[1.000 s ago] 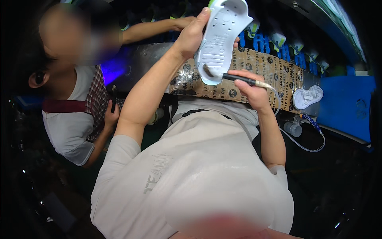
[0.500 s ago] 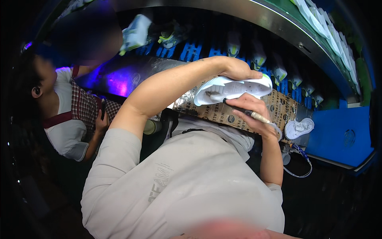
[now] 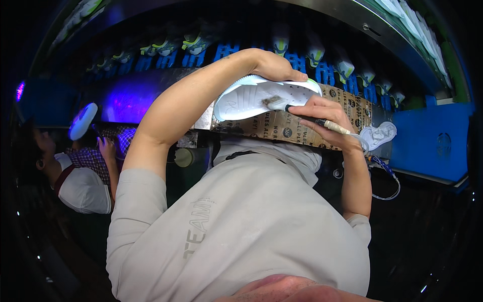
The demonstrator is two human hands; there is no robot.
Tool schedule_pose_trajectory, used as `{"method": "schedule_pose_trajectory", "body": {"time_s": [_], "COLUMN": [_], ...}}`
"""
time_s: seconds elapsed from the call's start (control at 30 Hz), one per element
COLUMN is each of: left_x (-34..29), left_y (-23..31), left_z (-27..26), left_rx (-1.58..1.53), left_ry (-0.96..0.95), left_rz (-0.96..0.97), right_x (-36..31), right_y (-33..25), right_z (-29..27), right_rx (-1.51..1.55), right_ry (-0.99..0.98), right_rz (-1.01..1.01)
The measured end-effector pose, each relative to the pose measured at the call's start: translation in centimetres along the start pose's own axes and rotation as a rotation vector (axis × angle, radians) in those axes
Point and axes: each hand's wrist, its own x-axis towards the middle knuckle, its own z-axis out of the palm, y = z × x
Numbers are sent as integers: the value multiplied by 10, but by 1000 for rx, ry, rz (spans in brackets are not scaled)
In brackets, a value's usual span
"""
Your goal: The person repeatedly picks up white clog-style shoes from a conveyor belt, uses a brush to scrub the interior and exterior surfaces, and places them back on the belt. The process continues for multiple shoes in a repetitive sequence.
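My left hand point(image 3: 279, 66) grips the far rim of a white shoe sole point(image 3: 241, 103), holding it tilted with its hollow inner side up. Its thumb lies along the toe-side rim. In my right hand point(image 3: 329, 117) is a brush point(image 3: 314, 120) with a dark and pale handle. The brush's bristles point(image 3: 272, 102) rest against the inside of the sole, near its middle. A pale tube runs from the back end of the handle past my wrist. Some of my left fingers are hidden behind the sole.
Printed brown paper point(image 3: 287, 133) covers the bench under the sole. A white moulded piece point(image 3: 377, 135) lies at right, beside a blue box point(image 3: 430, 141). Shoes point(image 3: 196, 44) stand on blue holders along the far side. At left, a co-worker point(image 3: 83, 181) holds a white sole point(image 3: 83, 122).
My hands, sole and brush have shifted left in the picture, and the sole's inside faces up more. The bristles sit nearer the sole's middle. A sole has appeared with the co-worker.
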Motion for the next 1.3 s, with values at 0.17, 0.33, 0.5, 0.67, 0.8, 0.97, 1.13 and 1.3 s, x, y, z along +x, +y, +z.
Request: {"method": "schedule_pose_trajectory", "body": {"time_s": [0.17, 0.33, 0.5, 0.67, 0.8, 0.97, 1.13, 1.3], "left_x": [-15, -27, -31, -31, -45, -41, -42, -39], "left_y": [0, 6, 0, -21, -71, -94, -93, -89], "left_z": [-2, -7, -8, -6, 6, 55, 71, 71], "left_rx": [53, 133, 156, -13, -1297, -1988, -2134, -2091], "left_ry": [36, 30, 38, 163, -135, -136, -165, -234], "left_rz": [-13, -32, -21, -65, 392, 1107, 1249, 1347], "right_x": [-8, -11, -9, -24, -59, -101, -109, -123], "right_y": [2, -1, -1, 9, 40, 108, 143, 160], "right_z": [-17, -27, -39, -58, -61, 3, 64, 100], "right_rx": [82, -34, -121, 142, 601, 932, 529, 310], "right_ry": [-58, -124, -125, -94, 282, 771, 798, 726], "right_rz": [-77, -35, 30, -51, -55, 210, 488, 592]}}
